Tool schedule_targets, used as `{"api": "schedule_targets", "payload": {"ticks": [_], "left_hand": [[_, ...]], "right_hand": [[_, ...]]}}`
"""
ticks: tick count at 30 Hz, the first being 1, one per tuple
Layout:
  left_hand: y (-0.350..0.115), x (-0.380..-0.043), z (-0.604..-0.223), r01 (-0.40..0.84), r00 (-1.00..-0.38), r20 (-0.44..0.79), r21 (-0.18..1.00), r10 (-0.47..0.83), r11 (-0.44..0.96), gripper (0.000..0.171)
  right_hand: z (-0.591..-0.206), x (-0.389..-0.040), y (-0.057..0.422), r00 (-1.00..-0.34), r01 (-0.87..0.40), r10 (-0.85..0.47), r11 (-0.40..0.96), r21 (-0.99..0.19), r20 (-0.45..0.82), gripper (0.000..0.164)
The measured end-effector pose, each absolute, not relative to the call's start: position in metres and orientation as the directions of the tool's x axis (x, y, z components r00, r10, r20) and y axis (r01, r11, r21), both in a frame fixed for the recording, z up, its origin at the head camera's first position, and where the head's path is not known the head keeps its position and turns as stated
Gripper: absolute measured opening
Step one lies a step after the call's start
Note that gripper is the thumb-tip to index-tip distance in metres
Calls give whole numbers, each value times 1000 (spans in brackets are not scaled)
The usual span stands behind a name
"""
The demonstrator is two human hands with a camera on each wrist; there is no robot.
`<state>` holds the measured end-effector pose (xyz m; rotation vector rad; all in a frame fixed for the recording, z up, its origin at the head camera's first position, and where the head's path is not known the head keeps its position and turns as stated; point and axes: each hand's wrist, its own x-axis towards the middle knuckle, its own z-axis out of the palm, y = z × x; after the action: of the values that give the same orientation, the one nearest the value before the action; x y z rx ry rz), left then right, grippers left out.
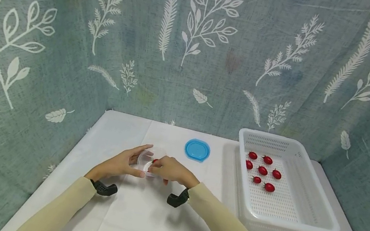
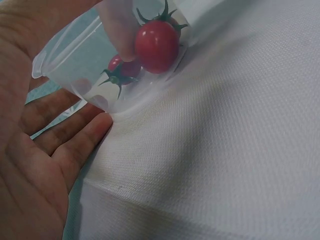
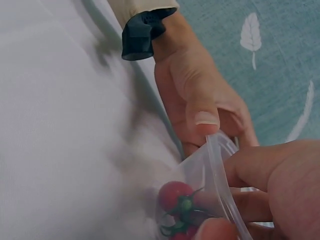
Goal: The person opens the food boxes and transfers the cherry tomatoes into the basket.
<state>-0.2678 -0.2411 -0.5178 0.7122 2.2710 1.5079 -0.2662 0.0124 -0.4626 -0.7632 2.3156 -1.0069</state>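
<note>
My left hand [image 1: 119, 164] holds a small clear plastic cup [image 2: 75, 57] tilted on its side. Its thumb is at the rim in the right wrist view, and its fingers lie along the wall. My right hand [image 1: 174, 169] reaches through the mouth of the cup with its fingers inside. There its fingers close about a red cherry tomato [image 2: 157, 46] with a green stem. A second cherry tomato [image 2: 120, 70] lies beside it, deeper against the wall. In the right wrist view a cherry tomato [image 3: 174, 196] shows through the clear side.
A blue lid [image 1: 197, 150] lies on the white-covered table [image 1: 138, 218] behind the hands. To the right stands a white perforated basket [image 1: 306, 201] with several cherry tomatoes [image 1: 262, 170] on its left side. Patterned green cloth [image 1: 217, 55] hangs around the table.
</note>
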Motion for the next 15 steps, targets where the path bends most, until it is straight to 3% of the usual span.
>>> {"api": "schedule_targets", "payload": {"ticks": [15], "left_hand": [[-242, -264, -516, 203, -828, -1, 932, 560, 302, 102]], "right_hand": [[-464, -265, 15, -712, -223, -679, 462, -858, -181, 22]]}}
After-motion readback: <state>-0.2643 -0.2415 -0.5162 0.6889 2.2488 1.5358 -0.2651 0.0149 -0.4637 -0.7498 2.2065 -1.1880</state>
